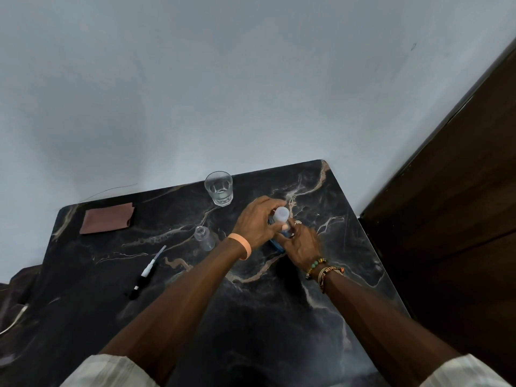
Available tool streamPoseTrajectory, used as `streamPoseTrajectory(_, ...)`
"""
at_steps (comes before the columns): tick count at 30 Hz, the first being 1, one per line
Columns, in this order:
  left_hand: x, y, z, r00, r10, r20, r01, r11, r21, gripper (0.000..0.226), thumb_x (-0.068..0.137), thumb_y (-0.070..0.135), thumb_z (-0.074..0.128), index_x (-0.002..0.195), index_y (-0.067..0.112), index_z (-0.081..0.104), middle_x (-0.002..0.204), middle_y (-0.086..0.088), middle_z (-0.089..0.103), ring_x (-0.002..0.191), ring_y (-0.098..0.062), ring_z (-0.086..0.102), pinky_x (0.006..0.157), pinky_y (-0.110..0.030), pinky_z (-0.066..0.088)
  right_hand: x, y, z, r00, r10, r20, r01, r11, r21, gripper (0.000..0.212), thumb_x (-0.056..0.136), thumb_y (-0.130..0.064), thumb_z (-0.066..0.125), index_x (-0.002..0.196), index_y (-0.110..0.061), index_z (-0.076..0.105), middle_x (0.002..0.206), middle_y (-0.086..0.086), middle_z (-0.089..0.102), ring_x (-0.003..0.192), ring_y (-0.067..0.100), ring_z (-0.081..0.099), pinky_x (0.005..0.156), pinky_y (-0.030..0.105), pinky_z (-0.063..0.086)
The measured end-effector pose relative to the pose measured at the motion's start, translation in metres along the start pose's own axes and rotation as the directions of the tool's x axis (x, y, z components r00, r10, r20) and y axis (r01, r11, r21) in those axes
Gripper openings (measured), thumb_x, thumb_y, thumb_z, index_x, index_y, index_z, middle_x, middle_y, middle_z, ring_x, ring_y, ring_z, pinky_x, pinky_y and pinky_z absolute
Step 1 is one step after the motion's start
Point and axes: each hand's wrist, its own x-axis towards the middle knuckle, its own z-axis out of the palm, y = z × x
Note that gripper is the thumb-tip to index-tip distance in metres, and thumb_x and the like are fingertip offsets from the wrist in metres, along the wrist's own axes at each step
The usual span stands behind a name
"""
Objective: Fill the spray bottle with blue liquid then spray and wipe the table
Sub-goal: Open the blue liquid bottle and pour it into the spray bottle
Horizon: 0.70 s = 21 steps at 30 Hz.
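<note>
- Two hands: left hand (255, 223), fingers curled round one white cap (281, 214); right hand (301, 247), fingers clamped on one blue bottle (277, 245).
- One open spray bottle (205, 238), left of the hands on the table (251, 317).
- One spray head (145, 272), one glass (219, 188), one cloth (107, 218).

Left hand (255, 226) and right hand (303, 247) hide most of the blue bottle (276, 246)

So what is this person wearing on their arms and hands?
Both arms are bare up to pale striped sleeves. The left wrist carries a plain peach wristband. The right wrist has a beaded bracelet with green beads and woven thread bands; a ring sits on the right hand.
</note>
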Motion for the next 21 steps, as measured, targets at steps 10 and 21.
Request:
streamPoseTrajectory(10,-0.0017,-0.0027,-0.0001,0.999,-0.005,0.047,0.006,1.000,-0.027,0.075,0.072,0.035,0.078,0.140,0.030,0.046,0.130,0.005,0.052,0.111,-0.016,0.055,0.094,-0.040,0.051,-0.0025,-0.0027,-0.0021,1.000,-0.011,0.001,0.011,1.000,0.002,0.036,0.087,-0.051,0.058,0.105,-0.020,0.061,0.081,-0.002,0.068,0.071,0.016,0.063,0.064,0.032,0.053)
streamPoseTrajectory(21,-0.0008,-0.0051,0.0011,0.999,-0.028,0.029,0.028,0.999,-0.025,0.066,0.070,0.040,0.080,0.128,0.031,0.050,0.121,0.008,0.054,0.106,-0.011,0.056,0.090,-0.038,0.052,-0.0037,-0.0039,-0.0030,1.000,-0.018,0.006,0.018,1.000,0.008,0.047,0.084,-0.057,0.053,0.116,-0.023,0.060,0.087,-0.003,0.069,0.077,0.016,0.065,0.069,0.036,0.055)
